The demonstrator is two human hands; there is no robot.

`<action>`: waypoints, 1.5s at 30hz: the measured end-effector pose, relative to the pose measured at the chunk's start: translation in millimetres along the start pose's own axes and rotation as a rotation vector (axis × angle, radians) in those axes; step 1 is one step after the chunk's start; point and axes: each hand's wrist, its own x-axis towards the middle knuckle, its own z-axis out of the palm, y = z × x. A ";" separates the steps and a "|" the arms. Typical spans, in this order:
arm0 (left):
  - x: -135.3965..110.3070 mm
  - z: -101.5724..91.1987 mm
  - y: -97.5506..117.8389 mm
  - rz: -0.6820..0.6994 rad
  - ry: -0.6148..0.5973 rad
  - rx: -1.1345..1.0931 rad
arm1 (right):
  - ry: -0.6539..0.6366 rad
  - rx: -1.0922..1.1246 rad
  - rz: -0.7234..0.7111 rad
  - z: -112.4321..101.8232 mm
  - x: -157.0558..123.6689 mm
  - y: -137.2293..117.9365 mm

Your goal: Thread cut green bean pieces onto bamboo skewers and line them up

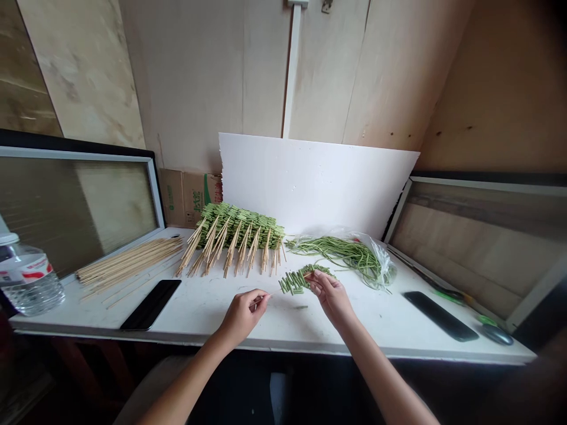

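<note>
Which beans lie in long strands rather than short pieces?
The loose beans at the clear bag, beyond the right hand: they trail in long strands, while the stack and the pieces by that hand are short.

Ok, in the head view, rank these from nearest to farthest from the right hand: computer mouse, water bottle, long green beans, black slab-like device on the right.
From the right hand:
1. Long green beans, just beyond it.
2. Black slab-like device, to its right.
3. Computer mouse, farther right.
4. Water bottle, far left end.
</note>
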 end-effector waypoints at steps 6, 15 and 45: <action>-0.6 1.6 0.6 0.000 0.017 0.001 | 0.020 -0.013 -0.033 3.2 -3.4 -0.1; -1.8 3.1 0.3 0.058 0.060 0.031 | 0.049 -0.053 -0.088 8.0 -8.1 1.2; -1.5 0.6 -11.5 0.069 0.032 0.112 | 0.118 -0.285 -0.163 4.4 -7.5 -1.1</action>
